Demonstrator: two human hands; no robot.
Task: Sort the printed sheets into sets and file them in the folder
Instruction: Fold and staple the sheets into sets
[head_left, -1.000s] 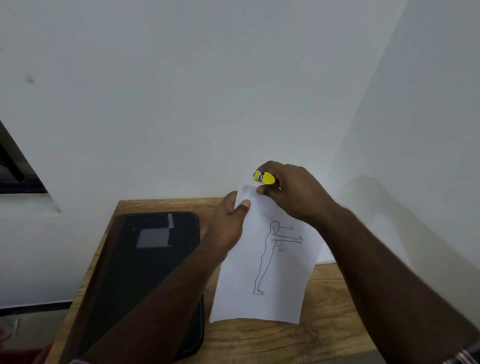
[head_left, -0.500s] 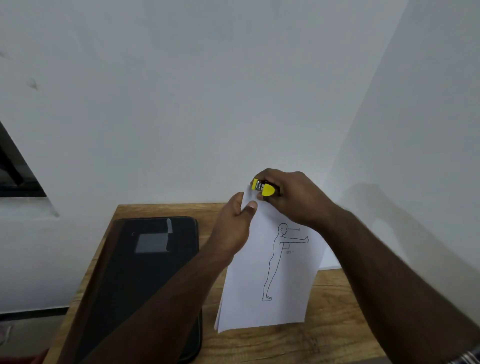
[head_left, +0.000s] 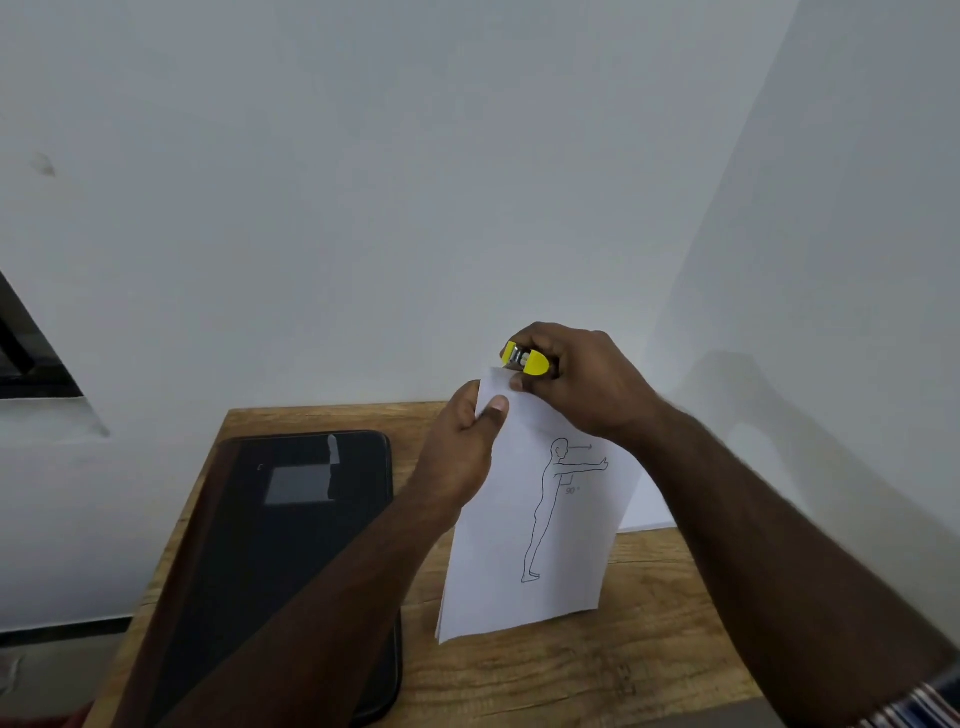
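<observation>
I hold a thin set of white printed sheets upright above the table; the top sheet shows a line drawing of a standing figure with an outstretched arm. My left hand pinches the set near its upper left corner. My right hand grips a small yellow stapler whose jaws sit at the top corner of the sheets. A black folder lies shut on the left of the wooden table.
More white paper lies on the table behind the held sheets, at the right wall. White walls close in behind and to the right. A dark window frame is at the far left.
The sheets swung from tilted to more upright and shifted slightly right. The stapler stayed at the top corner in my right hand; my left hand kept its pinch.
</observation>
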